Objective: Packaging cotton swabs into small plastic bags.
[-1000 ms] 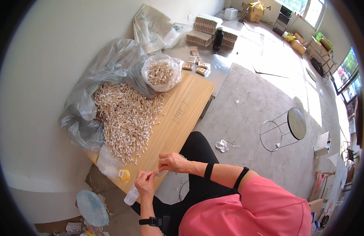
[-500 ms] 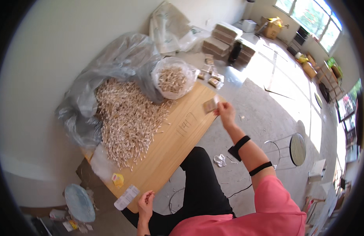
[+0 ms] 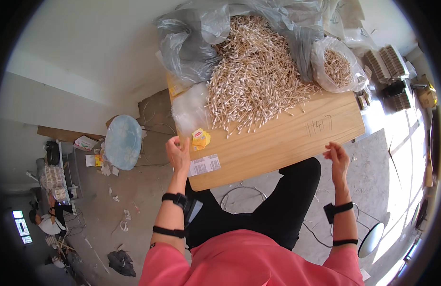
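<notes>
Possibly, layers of the clear plastic (image 3: 189, 108) at the table's (image 3: 263, 150) left end could cling and come away together. The left hand (image 3: 179, 155) is at its lower corner, fingers nearly together; I cannot tell if they grip it. Swinging right, that hand might brush the yellow labels (image 3: 200, 137) askew. The right hand (image 3: 338, 161), loosely curled and seemingly bare, hangs past the near edge. A knee (image 3: 306, 169) bump could roll loose swabs (image 3: 258, 76).
</notes>
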The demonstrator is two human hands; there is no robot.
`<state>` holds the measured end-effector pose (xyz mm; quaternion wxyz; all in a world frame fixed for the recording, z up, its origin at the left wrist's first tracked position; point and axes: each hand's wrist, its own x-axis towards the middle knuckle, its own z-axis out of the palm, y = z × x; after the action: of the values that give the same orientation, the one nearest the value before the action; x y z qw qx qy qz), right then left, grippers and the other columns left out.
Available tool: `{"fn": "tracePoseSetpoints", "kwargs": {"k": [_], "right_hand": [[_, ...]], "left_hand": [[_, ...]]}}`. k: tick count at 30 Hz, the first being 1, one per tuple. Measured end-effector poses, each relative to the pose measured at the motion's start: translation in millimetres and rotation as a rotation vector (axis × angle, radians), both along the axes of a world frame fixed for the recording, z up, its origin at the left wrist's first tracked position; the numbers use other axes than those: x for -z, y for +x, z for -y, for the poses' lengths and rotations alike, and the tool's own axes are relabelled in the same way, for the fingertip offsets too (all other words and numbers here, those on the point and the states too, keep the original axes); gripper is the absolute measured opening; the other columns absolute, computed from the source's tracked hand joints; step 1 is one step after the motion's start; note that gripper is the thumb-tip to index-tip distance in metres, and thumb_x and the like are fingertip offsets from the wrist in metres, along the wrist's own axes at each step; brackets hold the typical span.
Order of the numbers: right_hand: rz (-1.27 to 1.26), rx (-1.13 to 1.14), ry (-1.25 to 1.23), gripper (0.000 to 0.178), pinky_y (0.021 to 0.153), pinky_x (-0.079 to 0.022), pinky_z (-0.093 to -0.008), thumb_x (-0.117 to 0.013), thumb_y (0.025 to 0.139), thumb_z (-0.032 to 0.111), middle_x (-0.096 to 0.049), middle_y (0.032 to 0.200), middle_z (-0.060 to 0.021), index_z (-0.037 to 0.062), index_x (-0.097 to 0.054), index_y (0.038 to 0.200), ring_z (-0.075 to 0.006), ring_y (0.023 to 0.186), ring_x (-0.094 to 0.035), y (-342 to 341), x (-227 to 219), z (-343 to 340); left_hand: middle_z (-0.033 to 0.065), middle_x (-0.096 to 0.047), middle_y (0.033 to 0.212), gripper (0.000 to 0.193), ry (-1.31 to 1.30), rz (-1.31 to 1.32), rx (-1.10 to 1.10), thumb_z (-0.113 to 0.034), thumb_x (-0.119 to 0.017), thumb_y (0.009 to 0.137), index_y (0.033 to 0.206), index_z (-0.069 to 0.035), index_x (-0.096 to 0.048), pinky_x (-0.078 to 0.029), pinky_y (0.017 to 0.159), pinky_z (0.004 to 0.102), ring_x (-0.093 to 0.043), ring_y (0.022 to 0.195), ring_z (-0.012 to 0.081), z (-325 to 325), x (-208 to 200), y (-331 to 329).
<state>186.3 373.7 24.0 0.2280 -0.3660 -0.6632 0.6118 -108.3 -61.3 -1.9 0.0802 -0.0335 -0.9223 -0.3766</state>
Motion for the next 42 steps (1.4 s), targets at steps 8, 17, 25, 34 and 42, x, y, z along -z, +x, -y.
{"fn": "tracePoseSetpoints", "kwargs": {"k": [8,17,25,34,42], "right_hand": [[0.086,-0.099,-0.092,0.018,0.068,-0.054,-0.0250,-0.053,0.099,0.005,-0.071,0.096,-0.0103,-0.0032,-0.065,0.110,-0.0138,0.075,-0.068,39.9,-20.4,105.4],[0.116,-0.339,0.090,0.019,0.075,-0.055,-0.0270,-0.056,0.096,0.002,-0.071,0.099,-0.0097,-0.0028,-0.064,0.113,-0.0150,0.080,-0.069,5.1,-45.4,164.1],[-0.246,-0.568,-0.525,0.035,0.095,-0.048,-0.0308,-0.059,0.099,0.020,-0.069,0.112,-0.0088,-0.0036,-0.061,0.126,-0.0153,0.104,-0.063,-109.3,-118.1,256.2],[-0.171,-0.797,-0.216,0.045,0.070,-0.047,-0.0268,-0.039,0.106,0.035,-0.069,0.110,-0.0060,0.0011,-0.063,0.125,-0.0107,0.081,-0.058,-117.3,-144.0,307.5],[-0.069,-0.659,-0.075,0.012,0.057,-0.045,-0.0225,-0.066,0.091,0.007,-0.070,0.082,-0.0062,-0.0040,-0.070,0.091,-0.0095,0.061,-0.058,-88.6,-146.7,312.9]], "left_hand": [[0.0026,-0.064,0.096,0.018,-0.275,0.057,-0.115,-0.028,-0.073,0.084,0.091,-0.012,-0.068,-0.044,0.082,0.0410,-0.062,0.091,0.0269,-37.2,-8.1,-42.6],[0.0088,-0.070,0.111,0.013,0.259,-0.343,0.144,-0.016,-0.068,0.090,0.097,-0.007,-0.074,-0.048,0.089,0.0381,-0.066,0.101,0.0248,3.9,-50.4,-30.8],[0.0084,-0.070,0.101,0.022,0.832,0.313,0.545,-0.019,-0.054,0.102,0.106,0.001,-0.064,-0.048,0.090,0.0291,-0.064,0.096,0.0140,44.1,-150.0,57.6],[0.0088,-0.072,0.095,0.018,0.776,0.331,0.372,-0.013,-0.058,0.100,0.104,0.002,-0.066,-0.051,0.086,0.0275,-0.066,0.091,0.0127,92.3,-160.7,115.8],[0.0041,-0.071,0.096,0.022,0.909,0.334,0.382,-0.018,-0.062,0.098,0.110,0.000,-0.066,-0.050,0.080,0.0256,-0.065,0.091,0.0089,81.5,-118.6,140.7]]}}
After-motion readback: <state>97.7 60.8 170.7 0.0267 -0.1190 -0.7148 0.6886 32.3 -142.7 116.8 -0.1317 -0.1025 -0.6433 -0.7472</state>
